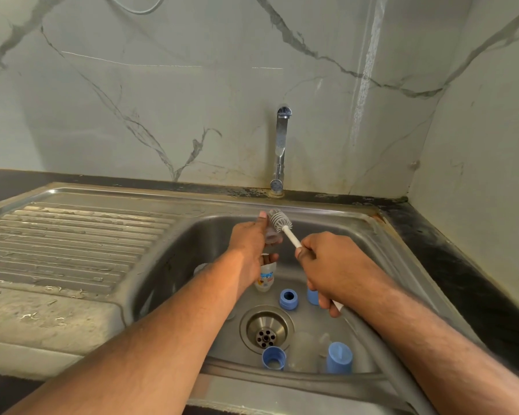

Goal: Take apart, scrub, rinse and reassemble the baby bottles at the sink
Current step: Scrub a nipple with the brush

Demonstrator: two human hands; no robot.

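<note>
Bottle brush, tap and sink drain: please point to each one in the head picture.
bottle brush (277, 219), head view, on the grey bristle head.
tap (281, 139), head view, on the upright chrome spout.
sink drain (265, 336), head view, on the perforated strainer.

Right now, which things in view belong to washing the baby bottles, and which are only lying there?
Belonging to the job:
left hand holding clear bottle part
right hand holding brush
bottle
blue rings
blue cap
tap

Only lying there:
drainboard
</note>
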